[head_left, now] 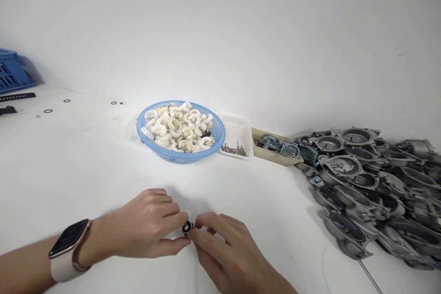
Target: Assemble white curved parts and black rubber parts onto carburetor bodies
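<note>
Between my two hands, just above the white table, is a small dark round part [187, 228] with a ring-like face and a metallic edge. My left hand [151, 225], with a watch on its wrist, pinches it between thumb and forefinger. From the other side my right hand [227, 248] has its thumb and forefinger closed at the part's right edge. Fingertips partly cover the part, so its exact kind is unclear. Beyond the hands stands a blue basket [182, 158] full of white C-shaped plastic floats [175, 124] with small metal pieces.
A white tray [237, 124] holds small metal pins [236, 149]. Next to it, a beige tray [275, 157] contains metal parts. Carburetor bodies [358, 183] are piled at the right. Black rings [48, 111], a black strap [17, 97] and a blue crate [14, 71] are at left.
</note>
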A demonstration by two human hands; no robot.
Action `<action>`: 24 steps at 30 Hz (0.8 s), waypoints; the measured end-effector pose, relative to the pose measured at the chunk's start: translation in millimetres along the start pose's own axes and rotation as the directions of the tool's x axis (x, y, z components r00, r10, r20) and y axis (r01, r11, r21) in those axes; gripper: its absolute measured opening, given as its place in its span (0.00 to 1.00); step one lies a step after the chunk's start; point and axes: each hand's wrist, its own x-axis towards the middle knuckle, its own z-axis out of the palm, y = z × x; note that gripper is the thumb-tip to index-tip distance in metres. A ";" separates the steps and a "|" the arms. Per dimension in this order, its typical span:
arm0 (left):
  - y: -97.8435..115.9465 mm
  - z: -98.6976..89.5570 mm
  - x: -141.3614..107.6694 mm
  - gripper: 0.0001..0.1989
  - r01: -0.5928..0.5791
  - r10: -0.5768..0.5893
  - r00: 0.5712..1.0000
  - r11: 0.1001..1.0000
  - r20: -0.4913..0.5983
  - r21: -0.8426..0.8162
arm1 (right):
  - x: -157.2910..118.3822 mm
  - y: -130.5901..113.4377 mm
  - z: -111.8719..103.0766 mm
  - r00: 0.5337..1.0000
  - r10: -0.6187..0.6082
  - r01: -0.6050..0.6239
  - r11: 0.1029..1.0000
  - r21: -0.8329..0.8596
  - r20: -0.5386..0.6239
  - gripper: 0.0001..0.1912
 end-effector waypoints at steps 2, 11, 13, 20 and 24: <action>0.3 0.2 -0.3 0.14 -0.001 0.001 1.000 1.000 0.003 0.004 | 0.9 -0.5 -0.2 1.000 -0.004 0.003 1.000 -0.009 -0.005 0.12; -0.9 -0.3 -0.2 0.15 -0.002 0.002 1.000 1.000 0.004 0.002 | 0.5 1.1 -1.3 1.000 -0.019 0.019 1.000 -0.021 0.005 0.11; -0.6 -0.7 -0.3 0.15 -0.006 0.006 1.000 1.000 -0.001 -0.006 | 1.1 1.7 -1.7 1.000 -0.023 0.023 1.000 -0.017 0.008 0.11; 2.9 1.4 -1.6 0.11 -0.031 0.028 0.997 0.999 -0.066 -0.042 | 4.4 -2.0 -2.7 0.999 -0.045 0.044 0.998 -0.037 -0.021 0.13; 4.5 4.4 -4.3 0.09 -0.028 0.025 0.998 0.998 -0.061 -0.054 | 2.9 -5.4 -2.0 0.999 -0.027 0.025 0.998 -0.053 -0.028 0.13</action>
